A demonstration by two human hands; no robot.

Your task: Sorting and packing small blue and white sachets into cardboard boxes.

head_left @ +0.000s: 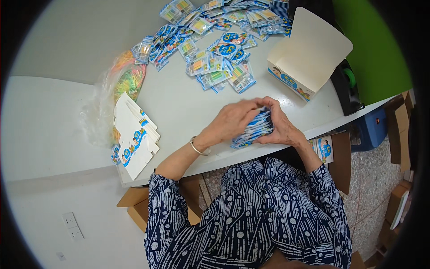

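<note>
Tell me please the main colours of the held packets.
The packets look mainly blue and white; see the head view.

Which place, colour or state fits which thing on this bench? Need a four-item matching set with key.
Things
1. packet bundle
2. white cartons
3. printed box
4. tape dispenser

Matches
A. black, with a green roll
B. standing open, flap raised
C. between left hand and right hand
D. lying flat toward the table's left end

Pairs: 1-C, 2-D, 3-B, 4-A

A wide fisheye camera, head-worn, looks steeply down from close above onto the white table.
</note>
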